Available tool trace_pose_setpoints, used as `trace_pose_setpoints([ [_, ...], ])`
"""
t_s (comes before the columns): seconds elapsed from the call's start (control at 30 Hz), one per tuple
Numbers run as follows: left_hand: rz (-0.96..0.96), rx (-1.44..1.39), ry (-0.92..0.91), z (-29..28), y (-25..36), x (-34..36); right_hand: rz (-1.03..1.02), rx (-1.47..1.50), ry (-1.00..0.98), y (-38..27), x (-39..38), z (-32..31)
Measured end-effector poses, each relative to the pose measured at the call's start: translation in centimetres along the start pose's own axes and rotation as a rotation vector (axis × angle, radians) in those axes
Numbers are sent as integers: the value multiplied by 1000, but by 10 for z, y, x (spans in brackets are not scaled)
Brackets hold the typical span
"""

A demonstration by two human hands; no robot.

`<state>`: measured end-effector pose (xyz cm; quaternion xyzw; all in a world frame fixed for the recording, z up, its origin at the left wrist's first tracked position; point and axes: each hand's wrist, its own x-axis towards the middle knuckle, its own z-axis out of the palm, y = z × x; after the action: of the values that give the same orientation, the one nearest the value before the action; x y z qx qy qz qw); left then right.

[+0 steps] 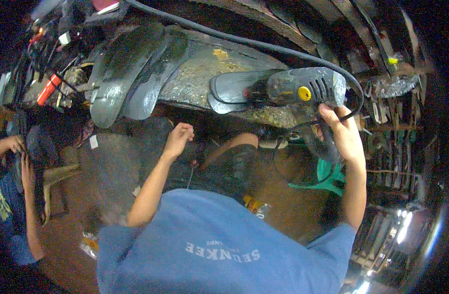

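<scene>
My right hand (346,130) is wrapped round the handle of a corded pistol-grip power tool (307,88) with a grey body, side vents and a round yellow part. Its dark front end points left, at a grey shoe sole (228,93) on the rough, worn bench (188,81). Two more dark grey soles, a near one (109,100) and one beside it (145,100), stick out over the bench's near edge on the left. Just short of that edge, my left hand (178,139) hovers with fingers curled closed; anything inside them is hidden.
A thick cable (234,38) arches over the bench and loops down by the tool. Tools, including an orange-red one (49,90), crowd the left. Another person's forearm (234,144) is beyond my lap; a second person's hands (14,144) work at far left. A green stool (325,176) stands at right.
</scene>
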<state>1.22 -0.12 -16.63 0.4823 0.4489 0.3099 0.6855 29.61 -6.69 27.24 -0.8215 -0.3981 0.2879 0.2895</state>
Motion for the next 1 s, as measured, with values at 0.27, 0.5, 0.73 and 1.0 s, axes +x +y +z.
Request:
trace_pose_setpoints([
  [0.27,16,-23,-11,12,2,3,32,-38,205,43,30,-51],
  [0.5,779,347,-1,51,88,-41,46,72,198,50,44,-59],
  [0.73,1082,438,28,118,220,12,-10,119,42,50,36,-50],
  [1.0,732,1060,-159,153,246,73,-72,176,177,60,10,-60],
])
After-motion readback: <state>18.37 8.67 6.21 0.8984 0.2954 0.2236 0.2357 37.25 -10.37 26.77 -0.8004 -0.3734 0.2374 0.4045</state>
